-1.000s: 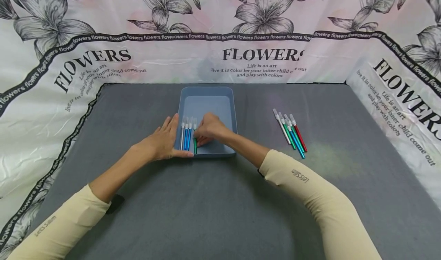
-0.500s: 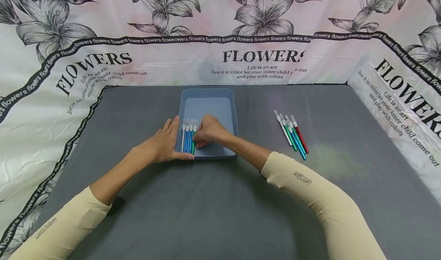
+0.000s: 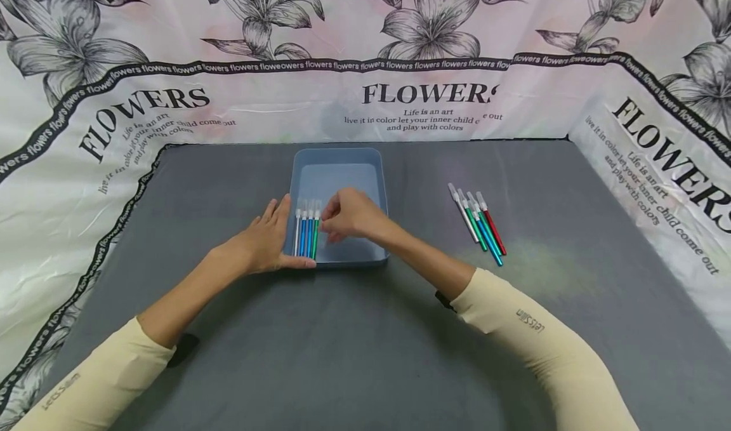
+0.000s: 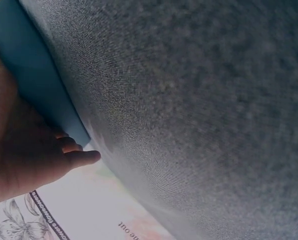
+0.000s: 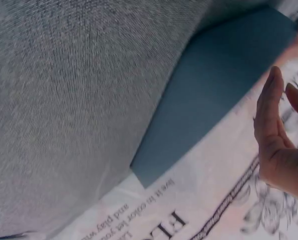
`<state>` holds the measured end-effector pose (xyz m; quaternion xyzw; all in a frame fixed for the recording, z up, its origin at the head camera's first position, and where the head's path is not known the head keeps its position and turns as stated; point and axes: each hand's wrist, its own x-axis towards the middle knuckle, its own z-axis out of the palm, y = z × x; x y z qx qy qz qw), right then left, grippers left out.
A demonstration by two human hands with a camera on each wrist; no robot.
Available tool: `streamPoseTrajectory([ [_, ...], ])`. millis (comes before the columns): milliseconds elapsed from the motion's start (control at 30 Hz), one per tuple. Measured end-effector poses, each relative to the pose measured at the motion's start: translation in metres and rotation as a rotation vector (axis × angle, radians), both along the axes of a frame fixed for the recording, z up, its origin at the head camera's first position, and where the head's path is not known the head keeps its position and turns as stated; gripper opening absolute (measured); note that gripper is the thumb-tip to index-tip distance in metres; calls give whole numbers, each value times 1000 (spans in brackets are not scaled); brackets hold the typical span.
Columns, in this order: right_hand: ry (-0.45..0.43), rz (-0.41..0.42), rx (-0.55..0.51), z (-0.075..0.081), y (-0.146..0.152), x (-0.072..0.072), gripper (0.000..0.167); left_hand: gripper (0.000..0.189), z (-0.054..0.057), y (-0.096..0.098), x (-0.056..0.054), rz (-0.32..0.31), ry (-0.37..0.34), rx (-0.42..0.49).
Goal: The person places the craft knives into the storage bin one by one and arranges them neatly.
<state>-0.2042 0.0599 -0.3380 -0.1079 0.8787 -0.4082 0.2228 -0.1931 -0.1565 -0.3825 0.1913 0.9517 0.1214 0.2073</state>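
Note:
A shallow blue-grey tray (image 3: 356, 177) lies on the table. Side by side along its left wall stand several slim pen-shaped tools with clear caps: one silver, blue ones (image 3: 304, 237) and a green one (image 3: 315, 239) at the row's right end. My left hand (image 3: 259, 244) rests against the tray's left side, fingers straight, thumb stretched along the front rim. Inside the tray, just right of the green tool, hovers my right hand (image 3: 354, 214). Its thumb and fingers are bent but apart in the right wrist view, with nothing seen between them.
Right of the tray, a loose group of similar capped tools (image 3: 478, 225) lies slanted on the grey cloth (image 3: 365, 336), in silver, green, blue and red. A flower-printed sheet (image 3: 428, 101) rises behind and along both sides of the table.
The green tool in the tray has moved left against the blue ones. My right fingers have let go of it and lifted slightly away to the right. My left hand has stayed at the tray.

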Motion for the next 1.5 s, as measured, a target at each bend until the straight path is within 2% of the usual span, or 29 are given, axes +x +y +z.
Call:
streamPoseTrajectory([
  [100, 43, 15, 11, 15, 10, 0, 21, 142, 2, -2, -3, 12, 5, -16],
  [233, 172, 19, 61, 26, 29, 0, 22, 144, 3, -6, -5, 22, 12, -27],
  [367, 275, -52, 123, 26, 63, 0, 21, 143, 1, -4, -3, 11, 4, -13],
  [500, 312, -142, 192, 24, 107, -4, 22, 142, 1, 1, -2, 2, 1, 1],
  [733, 264, -250, 298, 18, 173, -6, 23, 141, -1, 4, -1, -1, 2, 3],
  [900, 205, -271, 352, 10, 199, -6, 24, 143, -2, 4, -1, 0, -4, 2],
  [1033, 154, -264, 391, 0, 208, -8, 23, 143, -3, 1, 0, 3, -11, -8],
  [1200, 135, -271, 417, -10, 210, -13, 22, 143, -1, 1, 1, 3, 3, 1],
  [1400, 157, -291, 513, -18, 207, -20, 20, 143, -2, 1, 2, 7, 6, 9],
  [1500, 201, -294, 556, -19, 205, -22, 15, 142, -2, 1, 1, 4, 13, 8],
])
